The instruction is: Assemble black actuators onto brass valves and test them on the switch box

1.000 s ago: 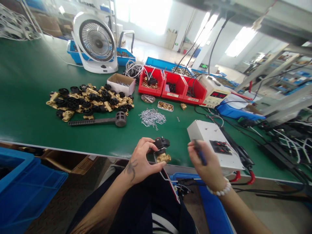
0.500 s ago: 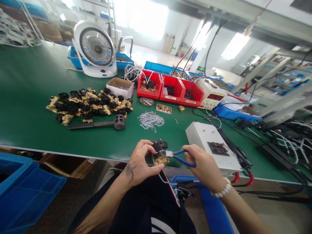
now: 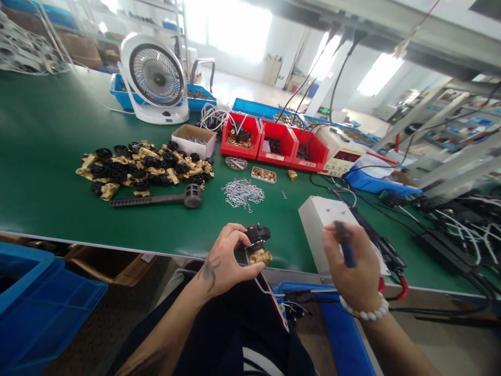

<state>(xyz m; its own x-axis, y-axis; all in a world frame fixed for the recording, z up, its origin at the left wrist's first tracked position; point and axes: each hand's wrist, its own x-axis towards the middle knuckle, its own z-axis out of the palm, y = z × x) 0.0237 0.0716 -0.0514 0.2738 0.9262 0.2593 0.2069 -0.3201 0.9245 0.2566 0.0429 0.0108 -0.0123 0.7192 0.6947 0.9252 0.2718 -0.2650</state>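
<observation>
Valve (image 3: pixel 259 243): black cap above, brass-coloured body below. Left hand (image 3: pixel 230 256) pinching it; right hand (image 3: pixel 357 274) gripping blurred blue tool (image 3: pixel 346 249).

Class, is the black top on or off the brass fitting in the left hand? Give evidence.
On: the black top sits over the brass fitting; the left hand holds both together.

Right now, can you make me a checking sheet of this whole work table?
Surface: green tabletop, parts scattered on it.
Job's things: black-and-brass pipe fitting; blurred dark blue tool.
Clutter: heap of similar black-and-brass fittings; pile of silver wire clips.
Hands: left hand holds the fitting; right hand, apart from it, holds the blue tool.
Cables: tangled white cables between round white fan and red plastic bins.
Surroundings: bright window behind.
</observation>
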